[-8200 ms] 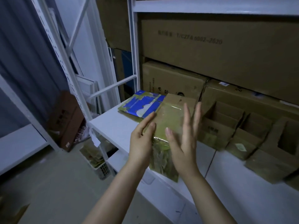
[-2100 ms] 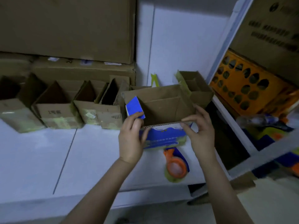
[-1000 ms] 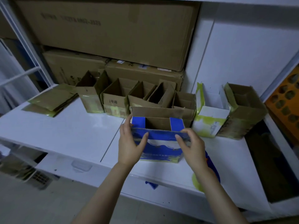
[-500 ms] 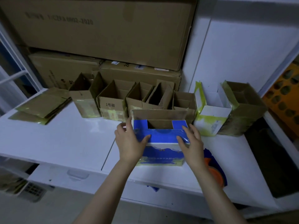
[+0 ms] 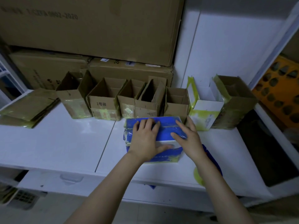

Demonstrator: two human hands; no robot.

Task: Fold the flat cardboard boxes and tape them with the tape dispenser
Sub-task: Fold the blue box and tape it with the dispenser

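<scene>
White shelf (image 5: pixel 64 143) in a storeroom rack. Seven open boxes (image 5: pixel 103 104) stand in a row, one marked "1号箱". One flat cardboard stack (image 5: pixel 27 107) lies at the left. The large carton (image 5: pixel 97 29) behind bears print ending "0902-2020". The blue box (image 5: pixel 166 128) sits at the shelf front. Left hand (image 5: pixel 145 139) and right hand (image 5: pixel 187 136) press its closed flaps with straight fingers, gripping nothing. The tape dispenser (image 5: pixel 208 151) lies partly hidden beneath the right forearm.

"1号箱" on small open box (image 5: pixel 104 108)

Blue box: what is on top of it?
The left hand and right hand press flat on the closed top of the blue box. Its inside is covered, so unseen.
</scene>
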